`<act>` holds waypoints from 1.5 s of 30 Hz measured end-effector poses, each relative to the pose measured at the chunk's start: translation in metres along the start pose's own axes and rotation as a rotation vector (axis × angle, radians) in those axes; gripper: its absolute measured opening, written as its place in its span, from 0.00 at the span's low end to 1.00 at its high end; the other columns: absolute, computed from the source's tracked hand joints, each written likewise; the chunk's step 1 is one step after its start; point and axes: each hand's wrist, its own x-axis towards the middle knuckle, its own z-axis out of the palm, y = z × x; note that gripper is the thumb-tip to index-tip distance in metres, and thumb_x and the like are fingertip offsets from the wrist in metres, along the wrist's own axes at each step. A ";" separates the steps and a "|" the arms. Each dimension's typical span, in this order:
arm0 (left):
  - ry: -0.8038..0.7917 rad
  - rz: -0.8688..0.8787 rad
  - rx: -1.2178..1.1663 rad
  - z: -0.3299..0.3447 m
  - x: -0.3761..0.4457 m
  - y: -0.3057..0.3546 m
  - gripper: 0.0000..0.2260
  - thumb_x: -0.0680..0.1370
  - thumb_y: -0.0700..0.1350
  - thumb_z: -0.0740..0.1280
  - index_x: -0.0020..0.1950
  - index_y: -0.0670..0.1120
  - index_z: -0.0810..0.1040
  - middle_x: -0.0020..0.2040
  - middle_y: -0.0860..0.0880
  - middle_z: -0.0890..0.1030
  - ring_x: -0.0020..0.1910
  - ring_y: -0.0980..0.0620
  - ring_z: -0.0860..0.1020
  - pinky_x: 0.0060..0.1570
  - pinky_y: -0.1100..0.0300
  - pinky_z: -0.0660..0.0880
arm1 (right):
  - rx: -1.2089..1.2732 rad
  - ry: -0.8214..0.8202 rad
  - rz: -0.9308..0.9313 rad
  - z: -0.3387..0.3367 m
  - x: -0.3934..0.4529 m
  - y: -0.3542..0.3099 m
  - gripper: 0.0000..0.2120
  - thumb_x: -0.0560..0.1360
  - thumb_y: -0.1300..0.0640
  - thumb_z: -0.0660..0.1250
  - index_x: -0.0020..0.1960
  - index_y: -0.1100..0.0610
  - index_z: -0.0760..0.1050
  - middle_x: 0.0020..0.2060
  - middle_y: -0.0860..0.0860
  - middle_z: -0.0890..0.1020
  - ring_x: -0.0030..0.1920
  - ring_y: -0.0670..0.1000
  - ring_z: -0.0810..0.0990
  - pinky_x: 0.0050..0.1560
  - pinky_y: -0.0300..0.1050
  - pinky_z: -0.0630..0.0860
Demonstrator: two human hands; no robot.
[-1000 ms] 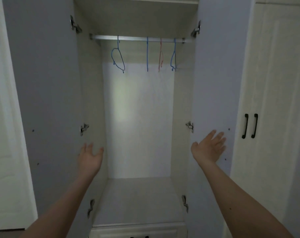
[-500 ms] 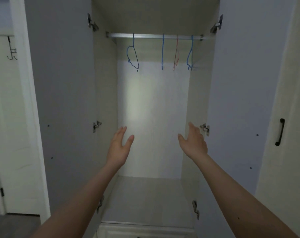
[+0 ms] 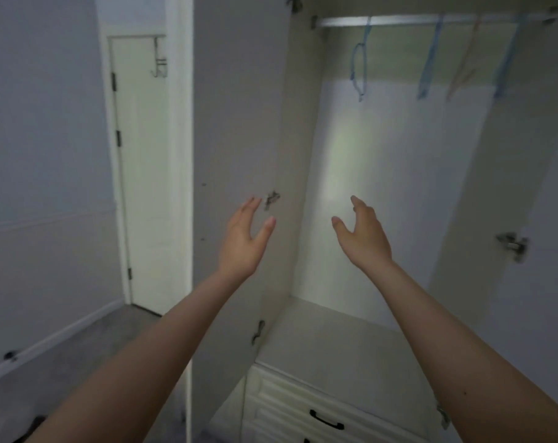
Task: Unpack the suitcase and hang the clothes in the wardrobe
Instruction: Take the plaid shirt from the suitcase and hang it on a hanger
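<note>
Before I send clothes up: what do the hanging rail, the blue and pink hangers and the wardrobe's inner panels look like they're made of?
Silver hanging rail: looks like metal tube, bright reflective sheen. Thin blue hangers and the single pink hanger: probably plastic or coated wire; motion blur leaves that open. Pale wardrobe inner panels: likely laminated board, smooth matte, faintly streaked, with metal hinges screwed on.

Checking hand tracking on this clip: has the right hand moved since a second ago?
Yes. The right hand has come inward off the right door, now in front of the wardrobe's back panel.
</note>
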 end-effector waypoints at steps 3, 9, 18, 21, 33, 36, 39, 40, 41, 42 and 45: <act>0.097 -0.083 0.061 -0.054 -0.001 -0.039 0.26 0.78 0.60 0.56 0.73 0.51 0.63 0.74 0.52 0.63 0.74 0.55 0.59 0.70 0.59 0.56 | 0.048 -0.050 -0.092 0.042 0.006 -0.046 0.29 0.77 0.46 0.59 0.75 0.54 0.56 0.71 0.52 0.65 0.70 0.54 0.66 0.67 0.50 0.65; 0.264 -0.224 0.178 -0.165 -0.011 -0.115 0.24 0.79 0.58 0.56 0.73 0.50 0.64 0.73 0.51 0.64 0.73 0.54 0.61 0.71 0.56 0.58 | 0.338 -0.005 -0.454 0.119 -0.006 -0.165 0.24 0.73 0.50 0.59 0.65 0.62 0.70 0.58 0.57 0.76 0.57 0.56 0.77 0.58 0.50 0.74; 0.408 -0.383 0.374 -0.309 -0.051 -0.219 0.24 0.80 0.58 0.56 0.73 0.48 0.64 0.72 0.48 0.66 0.71 0.50 0.64 0.71 0.49 0.60 | 0.448 -0.405 -0.597 0.254 -0.049 -0.325 0.22 0.78 0.48 0.59 0.70 0.51 0.63 0.64 0.48 0.71 0.62 0.49 0.72 0.61 0.50 0.71; 0.418 -0.481 0.425 -0.341 -0.086 -0.249 0.24 0.79 0.59 0.55 0.73 0.49 0.64 0.72 0.48 0.65 0.71 0.50 0.64 0.70 0.48 0.61 | 0.429 -0.538 -0.545 0.308 -0.068 -0.332 0.22 0.78 0.47 0.59 0.70 0.51 0.63 0.64 0.49 0.71 0.63 0.50 0.72 0.62 0.51 0.70; 0.421 -0.903 0.543 -0.358 -0.206 -0.349 0.26 0.79 0.60 0.54 0.73 0.50 0.63 0.73 0.50 0.63 0.72 0.51 0.62 0.69 0.53 0.59 | 0.401 -1.026 -0.279 0.500 -0.125 -0.304 0.25 0.78 0.50 0.59 0.73 0.56 0.60 0.67 0.54 0.70 0.66 0.54 0.69 0.63 0.46 0.66; 0.414 -1.005 0.566 -0.342 -0.238 -0.375 0.26 0.79 0.60 0.54 0.73 0.49 0.63 0.72 0.49 0.64 0.71 0.49 0.63 0.68 0.52 0.61 | 0.325 -1.120 -0.317 0.549 -0.144 -0.283 0.26 0.78 0.52 0.59 0.73 0.56 0.59 0.69 0.55 0.68 0.67 0.55 0.68 0.66 0.48 0.66; 0.443 -1.111 0.561 -0.324 -0.276 -0.397 0.26 0.79 0.61 0.55 0.73 0.50 0.64 0.72 0.49 0.65 0.70 0.49 0.65 0.67 0.51 0.64 | 0.254 -1.256 -0.338 0.596 -0.179 -0.250 0.27 0.78 0.51 0.59 0.74 0.56 0.57 0.70 0.55 0.66 0.68 0.55 0.67 0.65 0.48 0.66; 0.461 -1.141 0.560 -0.317 -0.290 -0.404 0.25 0.78 0.61 0.55 0.72 0.50 0.64 0.71 0.50 0.66 0.69 0.50 0.65 0.67 0.51 0.64 | 0.227 -1.312 -0.355 0.611 -0.192 -0.236 0.27 0.79 0.50 0.59 0.75 0.55 0.56 0.71 0.55 0.65 0.69 0.55 0.67 0.64 0.46 0.67; 0.474 -1.167 0.558 -0.311 -0.301 -0.409 0.25 0.78 0.61 0.55 0.72 0.50 0.64 0.71 0.50 0.66 0.69 0.50 0.65 0.67 0.51 0.65 | 0.202 -1.360 -0.371 0.622 -0.204 -0.223 0.27 0.79 0.50 0.58 0.75 0.55 0.55 0.71 0.54 0.64 0.69 0.55 0.66 0.62 0.46 0.67; 0.483 -1.193 0.552 -0.305 -0.316 -0.416 0.25 0.78 0.61 0.55 0.72 0.51 0.64 0.71 0.50 0.66 0.69 0.50 0.65 0.67 0.51 0.65 | 0.180 -1.403 -0.388 0.636 -0.217 -0.209 0.27 0.79 0.50 0.58 0.75 0.55 0.54 0.72 0.54 0.63 0.69 0.55 0.66 0.62 0.46 0.68; 0.487 -1.254 0.549 -0.284 -0.355 -0.434 0.24 0.79 0.59 0.56 0.72 0.50 0.65 0.71 0.49 0.66 0.70 0.50 0.65 0.66 0.51 0.66 | 0.124 -1.469 -0.415 0.666 -0.249 -0.173 0.27 0.80 0.50 0.58 0.75 0.54 0.54 0.70 0.55 0.64 0.66 0.55 0.69 0.59 0.47 0.70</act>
